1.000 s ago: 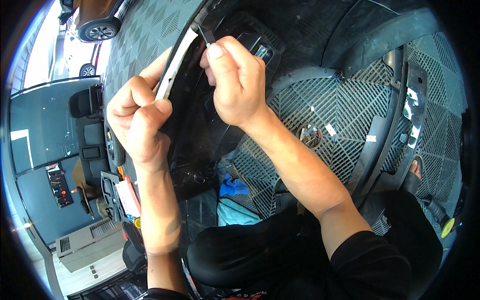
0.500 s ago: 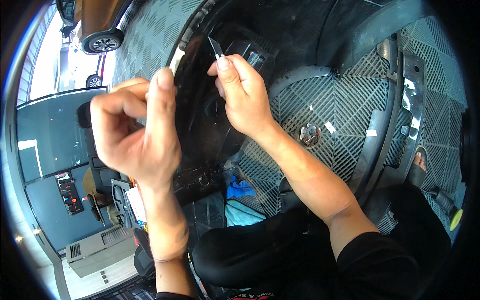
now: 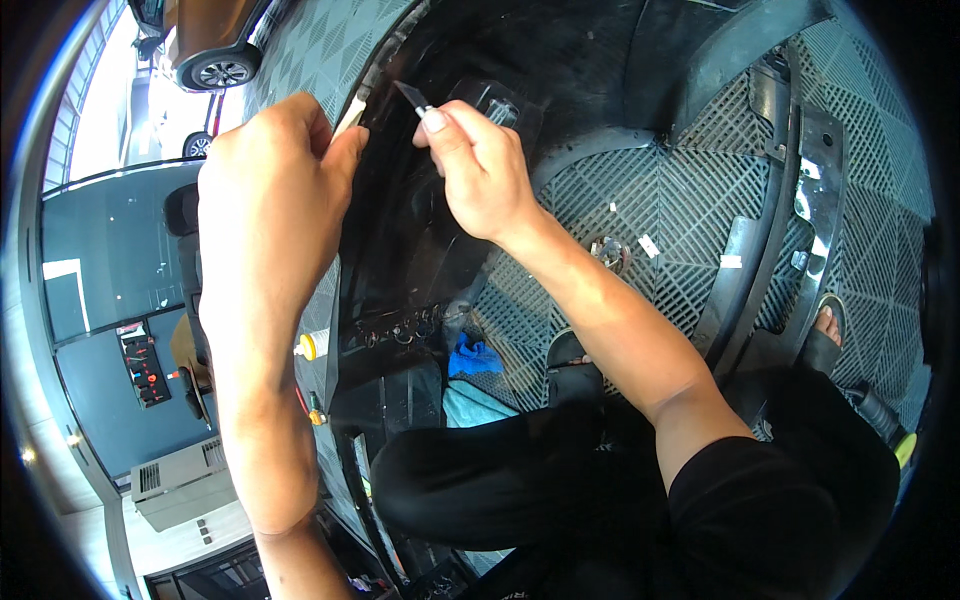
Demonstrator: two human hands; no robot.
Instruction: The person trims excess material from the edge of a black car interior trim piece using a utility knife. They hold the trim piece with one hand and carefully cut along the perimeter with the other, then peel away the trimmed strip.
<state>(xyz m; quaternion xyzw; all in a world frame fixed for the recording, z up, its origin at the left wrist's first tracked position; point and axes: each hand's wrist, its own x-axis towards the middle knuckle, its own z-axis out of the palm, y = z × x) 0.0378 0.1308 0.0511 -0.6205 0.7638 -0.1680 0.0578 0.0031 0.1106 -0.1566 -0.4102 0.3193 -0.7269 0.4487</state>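
Left hand (image 3: 265,185): raised, back of hand to camera, fingers curled, thumb and forefinger pinching pale strip at its top edge.
Strip (image 3: 349,113): thin, cream-white, sticks out just above left fingertips; long axis runs lower-left to upper-right along edge of panel; only a short piece shows, rest hidden behind hand.
Blade (image 3: 411,96): small dark pointed blade, just right of strip, close to it but contact can't be told; tip points up-left, long axis runs up-left to down-right into right fingertips.
Right hand (image 3: 480,170): closed narrow on blade, held between thumb and forefinger tips like a pen; forearm runs down-right from it.
Panel (image 3: 420,250): big glossy black curved sheet under and between both hands, reflections on it.
Bottle (image 3: 310,346): below left hand, beside left forearm at panel's edge; white with yellow cap, lying sideways.
Cloth (image 3: 472,358): blue, crumpled, below right hand, near lower edge of panel.
Tape bits (image 3: 648,245): small white rectangles on grey grid floor (image 3: 680,190), right of right hand, well apart from it.
Wall sign (image 3: 140,360): far left of left forearm, small dark rectangle with red marks, on dark blue-grey wall.
Foot (image 3: 826,325): far right, bare toes in dark sandal.
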